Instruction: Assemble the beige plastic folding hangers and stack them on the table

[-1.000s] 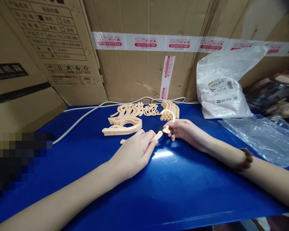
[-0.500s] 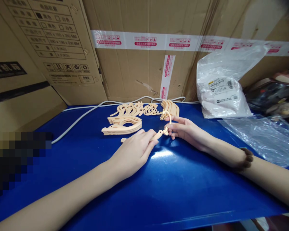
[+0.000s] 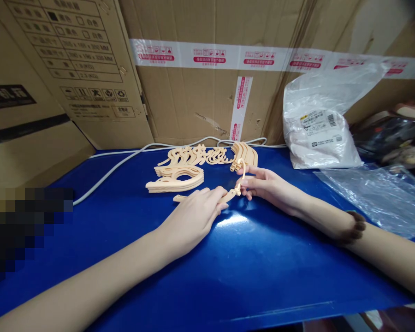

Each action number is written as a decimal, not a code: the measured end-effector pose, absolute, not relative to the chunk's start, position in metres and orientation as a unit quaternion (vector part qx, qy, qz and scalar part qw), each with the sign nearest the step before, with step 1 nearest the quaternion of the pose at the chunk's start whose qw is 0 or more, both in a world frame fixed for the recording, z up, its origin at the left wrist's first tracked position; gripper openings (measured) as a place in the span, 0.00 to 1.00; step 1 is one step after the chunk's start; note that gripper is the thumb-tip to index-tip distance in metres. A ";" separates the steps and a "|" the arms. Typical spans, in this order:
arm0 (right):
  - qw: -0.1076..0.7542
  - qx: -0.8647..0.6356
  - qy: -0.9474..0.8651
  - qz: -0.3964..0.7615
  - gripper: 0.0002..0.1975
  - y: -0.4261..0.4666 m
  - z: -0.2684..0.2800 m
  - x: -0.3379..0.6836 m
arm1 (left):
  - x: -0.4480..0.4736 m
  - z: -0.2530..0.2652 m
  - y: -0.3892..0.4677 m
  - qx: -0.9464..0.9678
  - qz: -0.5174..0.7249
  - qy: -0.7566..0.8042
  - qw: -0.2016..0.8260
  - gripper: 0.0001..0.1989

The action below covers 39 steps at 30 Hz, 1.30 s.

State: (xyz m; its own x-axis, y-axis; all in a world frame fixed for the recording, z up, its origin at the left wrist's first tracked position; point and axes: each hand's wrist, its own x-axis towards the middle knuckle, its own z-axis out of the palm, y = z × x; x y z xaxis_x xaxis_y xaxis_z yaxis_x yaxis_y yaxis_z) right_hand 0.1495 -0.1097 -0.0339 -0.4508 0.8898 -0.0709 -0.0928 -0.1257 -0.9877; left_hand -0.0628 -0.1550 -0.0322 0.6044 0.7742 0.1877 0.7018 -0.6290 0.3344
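Head view: the left hand (image 3: 195, 216) grips a beige bar (image 3: 228, 197), nearer than the stacked pieces (image 3: 173, 186); the right hand (image 3: 264, 186) pinches a hook (image 3: 244, 172), whose base, apart a second ago, now meets the bar's right end, apparently aligned.

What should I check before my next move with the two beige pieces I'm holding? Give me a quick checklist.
1. Left hand gripping the straight-looking bar: ok.
2. Right hand holding the curved hook: ok, by the fingers.
3. Bar's end properly joined to the hook's base: cannot tell; they meet in view, but the joint is too small.
4. White cable away from both hands: ok, it runs behind them.
5. Clear plastic sheet away from both hands: ok, off to the right.
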 end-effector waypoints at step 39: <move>0.398 -0.380 -0.640 0.536 0.19 -0.118 -0.029 0.145 | -0.064 -0.039 -0.156 0.913 0.127 0.370 -0.114 0.10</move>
State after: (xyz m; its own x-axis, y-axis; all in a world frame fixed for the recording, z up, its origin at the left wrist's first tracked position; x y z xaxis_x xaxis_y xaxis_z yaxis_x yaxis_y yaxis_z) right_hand 0.1449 -0.1177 -0.0294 -0.3945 0.9134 0.1007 0.0605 0.1352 -0.9890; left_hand -0.0641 -0.1561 -0.0385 0.6934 0.6472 0.3168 0.7051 -0.6999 -0.1134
